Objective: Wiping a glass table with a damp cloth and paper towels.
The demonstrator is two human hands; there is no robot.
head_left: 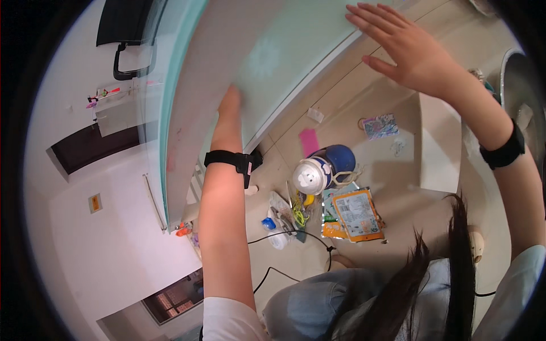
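Observation:
A large pale green panel with a glassy teal edge (pixel 170 113) and a white lower border (pixel 310 82) stands tilted in front of me. My left arm reaches up against it. Only part of my left hand (pixel 230 101) shows, faint and blurred at the panel, and its fingers cannot be made out. My right hand (pixel 401 48) is open, its fingers stretched out and the thumb apart, beside the far end of the white border. Nothing is in it, and I cannot tell whether its fingertips touch the panel. Black bands circle both wrists.
On the tiled floor lie a blue bottle (pixel 341 159) with a white lid, orange packets (pixel 358 215), a pink strip (pixel 309 141), a shiny purple packet (pixel 381 126) and several small items. A white box (pixel 441 145) and round basin (pixel 523 85) stand right. A black cable (pixel 290 232) crosses nearby.

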